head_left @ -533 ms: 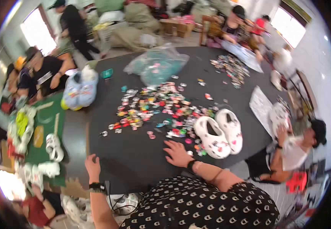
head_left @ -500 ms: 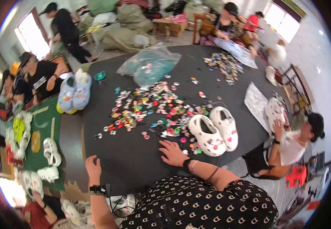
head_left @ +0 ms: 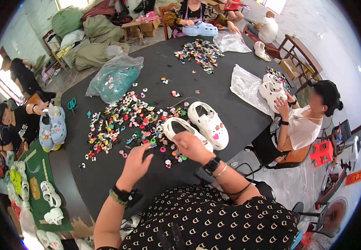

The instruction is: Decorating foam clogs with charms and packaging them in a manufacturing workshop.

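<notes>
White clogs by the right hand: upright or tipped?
Upright: the white clogs stand on the black table with openings facing up; the right hand partly hides one.

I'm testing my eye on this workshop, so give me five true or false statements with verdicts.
A pair of white clogs stands on the black table beside loose charms. True.
The right-hand clog bears a pink heart. True.
The plastic bag beyond the charms is empty. False: the bag holds something teal.
The stool at the right is blue. False: the stool is red.
The left grip is a fist. False: the left grip is open, near the charms.
</notes>
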Motion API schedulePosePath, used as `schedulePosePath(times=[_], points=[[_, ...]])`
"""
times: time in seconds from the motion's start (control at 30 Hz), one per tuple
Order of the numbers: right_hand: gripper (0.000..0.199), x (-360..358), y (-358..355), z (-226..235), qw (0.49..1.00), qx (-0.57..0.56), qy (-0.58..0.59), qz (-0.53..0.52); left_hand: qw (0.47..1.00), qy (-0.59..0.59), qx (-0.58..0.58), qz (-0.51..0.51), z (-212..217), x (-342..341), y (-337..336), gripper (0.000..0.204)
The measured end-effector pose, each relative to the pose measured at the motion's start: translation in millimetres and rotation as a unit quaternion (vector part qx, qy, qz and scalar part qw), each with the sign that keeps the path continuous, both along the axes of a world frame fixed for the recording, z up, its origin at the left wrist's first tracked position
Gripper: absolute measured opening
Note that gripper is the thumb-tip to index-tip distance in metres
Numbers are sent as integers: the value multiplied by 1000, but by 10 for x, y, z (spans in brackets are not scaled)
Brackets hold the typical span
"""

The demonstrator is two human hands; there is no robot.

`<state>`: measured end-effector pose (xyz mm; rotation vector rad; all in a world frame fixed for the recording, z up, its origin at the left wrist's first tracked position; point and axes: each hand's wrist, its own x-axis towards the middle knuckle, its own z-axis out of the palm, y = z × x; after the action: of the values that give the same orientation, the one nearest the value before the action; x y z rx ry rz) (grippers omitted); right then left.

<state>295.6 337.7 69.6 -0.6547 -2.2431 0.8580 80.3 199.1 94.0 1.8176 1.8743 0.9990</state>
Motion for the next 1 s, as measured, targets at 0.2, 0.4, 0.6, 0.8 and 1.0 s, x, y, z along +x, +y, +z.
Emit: schedulePosePath(times=[0.2,0.4,0.6,0.8,1.0], points=[[25,1143,439,-86,940,82,9,-332,990,-61,-92,-90,-102,632,929,66],[45,1846,460,-866,912,-133,-56,-385,962,-136,-193,-139,-377,1056,1649,78],[56,1782,363,-1008,884,-326,-27,-333,955,-64,-239,-162,-365,1407,2106,75],[59,1820,371,-1198,883,-347,39,-314,960,-14,-266,-89,-474,1497,2304,55],[58,1705,327,-1049,911,-282,50,-298,970,-58,-223,-83,-551,1423,2176,55]])
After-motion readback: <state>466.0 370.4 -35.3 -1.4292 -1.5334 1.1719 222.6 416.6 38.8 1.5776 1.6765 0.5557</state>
